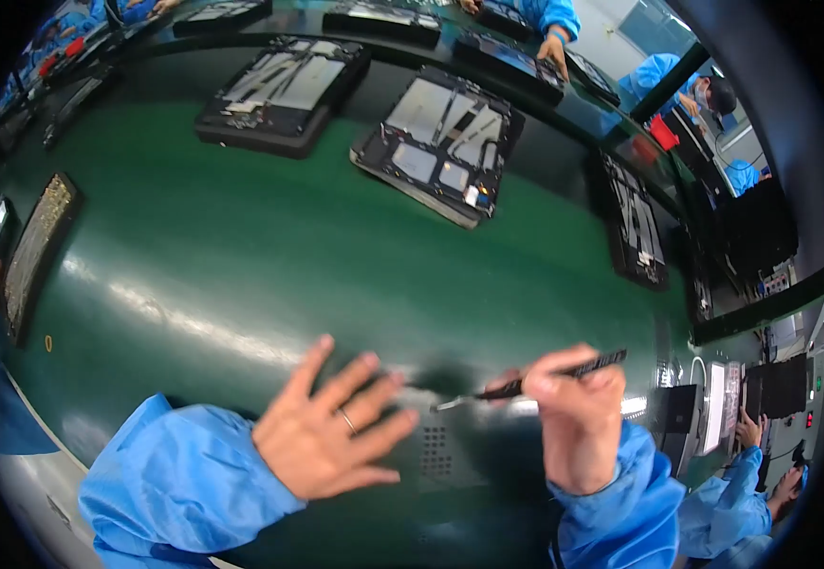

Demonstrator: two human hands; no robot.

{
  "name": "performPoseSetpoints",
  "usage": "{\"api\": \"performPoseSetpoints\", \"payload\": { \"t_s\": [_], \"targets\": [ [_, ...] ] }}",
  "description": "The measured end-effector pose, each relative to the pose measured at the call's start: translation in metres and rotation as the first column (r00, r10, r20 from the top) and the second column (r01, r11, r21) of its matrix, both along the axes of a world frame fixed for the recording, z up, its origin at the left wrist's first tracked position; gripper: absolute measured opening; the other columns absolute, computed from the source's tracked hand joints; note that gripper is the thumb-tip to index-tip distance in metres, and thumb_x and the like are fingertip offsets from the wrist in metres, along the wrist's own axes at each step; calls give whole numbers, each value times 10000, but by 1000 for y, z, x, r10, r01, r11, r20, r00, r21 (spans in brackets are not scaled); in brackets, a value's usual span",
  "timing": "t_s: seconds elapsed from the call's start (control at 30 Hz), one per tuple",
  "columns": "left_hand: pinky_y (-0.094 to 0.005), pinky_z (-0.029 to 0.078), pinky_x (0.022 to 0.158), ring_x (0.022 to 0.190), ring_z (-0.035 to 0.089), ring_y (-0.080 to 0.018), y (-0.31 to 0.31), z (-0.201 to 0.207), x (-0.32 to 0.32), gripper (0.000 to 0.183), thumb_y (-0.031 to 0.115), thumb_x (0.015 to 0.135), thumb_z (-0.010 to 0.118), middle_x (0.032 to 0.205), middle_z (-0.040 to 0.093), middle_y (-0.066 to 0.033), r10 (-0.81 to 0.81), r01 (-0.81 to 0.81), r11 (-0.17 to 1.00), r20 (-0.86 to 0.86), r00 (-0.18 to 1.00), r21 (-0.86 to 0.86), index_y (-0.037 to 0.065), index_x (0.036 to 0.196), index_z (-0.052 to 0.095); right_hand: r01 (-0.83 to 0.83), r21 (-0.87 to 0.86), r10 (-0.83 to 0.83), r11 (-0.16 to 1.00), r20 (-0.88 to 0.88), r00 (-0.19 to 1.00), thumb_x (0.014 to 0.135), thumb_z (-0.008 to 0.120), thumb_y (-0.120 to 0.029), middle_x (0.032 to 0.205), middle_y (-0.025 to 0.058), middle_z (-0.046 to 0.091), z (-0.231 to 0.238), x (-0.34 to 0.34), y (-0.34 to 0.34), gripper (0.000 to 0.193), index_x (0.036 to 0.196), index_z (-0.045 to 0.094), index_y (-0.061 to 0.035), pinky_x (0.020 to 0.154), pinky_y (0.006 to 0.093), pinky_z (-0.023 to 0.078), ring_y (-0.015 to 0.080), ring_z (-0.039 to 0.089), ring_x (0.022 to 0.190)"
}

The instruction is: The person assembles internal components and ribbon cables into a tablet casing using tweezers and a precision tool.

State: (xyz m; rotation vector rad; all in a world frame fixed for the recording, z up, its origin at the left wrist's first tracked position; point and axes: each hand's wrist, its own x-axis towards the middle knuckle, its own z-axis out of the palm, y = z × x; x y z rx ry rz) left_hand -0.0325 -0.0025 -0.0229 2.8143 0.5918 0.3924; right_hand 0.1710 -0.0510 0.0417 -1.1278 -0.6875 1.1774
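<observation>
My left hand (341,422) lies flat over the green work surface with its fingers spread and a ring on one finger. It holds nothing. In my right hand (573,417) is a pair of dark tweezers (603,361), slanting down to the left. Their bright tips are close to the fingertips of my left hand. Whether the tips grip anything is too small to tell. Just below the tips, a clear sheet (436,450) with rows of small dark squares lies on the surface, to the right of my left hand.
Two open tablet-like devices (445,142) lie farther back, in black trays. Another device (632,220) sits at the right. A tray with a speckled gold lining (42,247) stands at the left, near a small yellow ring (48,343). Co-workers in blue sleeves work around the edges.
</observation>
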Motion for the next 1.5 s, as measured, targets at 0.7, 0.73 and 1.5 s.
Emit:
{"api": "performPoseSetpoints", "payload": {
  "t_s": [0.7,0.73,1.5],
  "targets": [
    [-358,339,923,1064,420,-318,212,-39,-52,572,-2,640,492,1159,410,-139,839,-796,544,190,510,-263,224,1165,454,-145,225,170,964,-96,981,659,593,-19,673,95,596,-89,-79,209,69,709,581,27,716,275,409,179,569,660],
    [-352,363,903,1033,444,-313,203,-29,-53,554,-7,633,501,1100,438,-133,838,-792,546,157,523,-274,210,1141,477,-153,255,198,955,-161,967,646,591,-2,642,83,584,-84,-84,207,55,689,584,31,672,258,408,164,555,631],
    [-417,429,796,933,517,-402,-34,30,-49,482,67,545,686,987,509,-245,473,-568,817,449,758,97,-49,962,473,-473,251,529,845,-249,812,729,565,-35,796,163,595,0,-8,32,111,778,565,65,723,304,449,226,577,777]
  ]
}}
